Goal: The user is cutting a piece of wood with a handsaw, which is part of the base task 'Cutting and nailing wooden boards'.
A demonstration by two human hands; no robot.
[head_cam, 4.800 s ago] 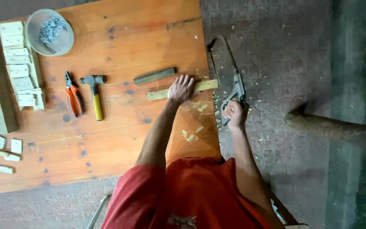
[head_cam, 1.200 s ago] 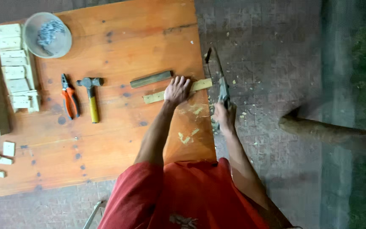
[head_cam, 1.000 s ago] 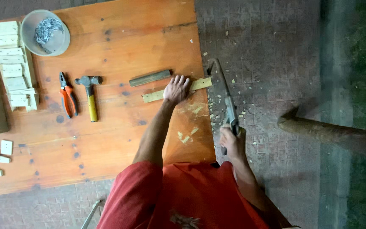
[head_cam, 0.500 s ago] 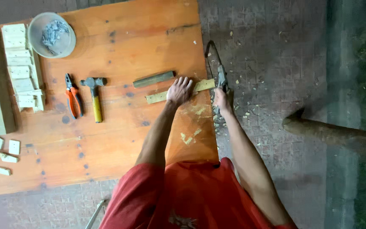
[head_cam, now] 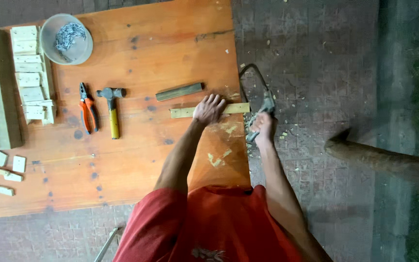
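My left hand [head_cam: 209,108] presses down on a pale wooden strip [head_cam: 184,112] that lies across the orange table [head_cam: 136,43], its right end sticking out past the table edge. My right hand [head_cam: 263,126] grips the handle of a hacksaw [head_cam: 258,92], whose frame arcs upward just beyond the strip's overhanging end. The blade meets the strip near the table edge. Sawdust and chips lie below the cut.
A darker wooden strip [head_cam: 179,91] lies just above the pale one. A hammer [head_cam: 112,107] and pliers [head_cam: 88,113] lie left of it. A bowl of nails [head_cam: 67,39], stacked wood blocks [head_cam: 31,73] and a plank [head_cam: 2,87] stand far left. A log [head_cam: 384,160] lies on the paved floor.
My right hand has slid the saw back and forth along the table edge, ending pushed forward. My left hand has stayed on the strip.
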